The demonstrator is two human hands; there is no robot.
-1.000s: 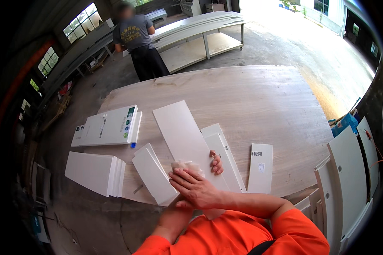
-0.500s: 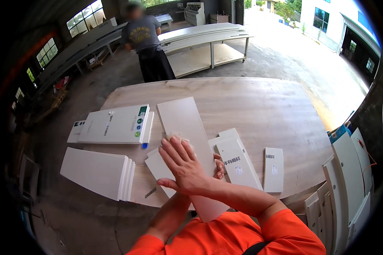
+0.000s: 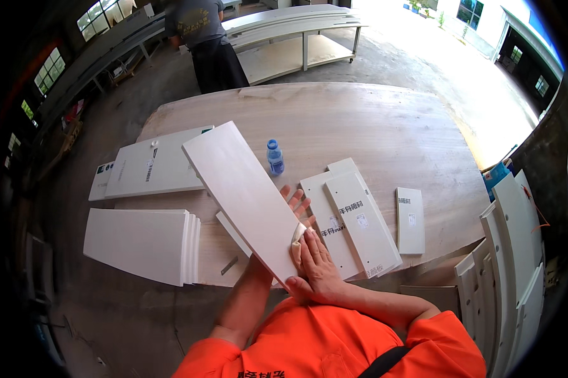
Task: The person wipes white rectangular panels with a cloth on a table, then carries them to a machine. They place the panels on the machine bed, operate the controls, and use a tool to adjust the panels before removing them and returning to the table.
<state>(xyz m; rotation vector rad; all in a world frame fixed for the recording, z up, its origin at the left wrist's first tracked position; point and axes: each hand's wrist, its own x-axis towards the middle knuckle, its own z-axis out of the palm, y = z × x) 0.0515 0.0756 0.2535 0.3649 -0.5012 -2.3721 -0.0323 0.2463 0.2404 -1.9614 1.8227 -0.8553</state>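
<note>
A long white board (image 3: 240,189) slants across in front of me, its far end raised toward the upper left and its near end close to my body. My left hand (image 3: 298,206) holds it from beneath; the forearm passes under it and spread fingers show past its right edge, the palm hidden. With my right hand (image 3: 318,268) I press a crumpled pale cloth (image 3: 298,244) against the board's right edge near the lower end. The fingers lie together over the cloth. Under the held board, part of another white panel (image 3: 232,228) shows on the table.
Stacked white panels (image 3: 136,242) lie on the table's left, with labelled boards (image 3: 152,164) behind them. On the right are more labelled panels (image 3: 359,220) and a small one (image 3: 411,220). A blue-capped bottle (image 3: 275,157) stands mid-table (image 3: 359,126). Across the room a person (image 3: 208,50) stands by a workbench.
My right hand and the cloth have moved from the board's middle to its lower right edge. The board's far end has swung left, and the bottle now shows.
</note>
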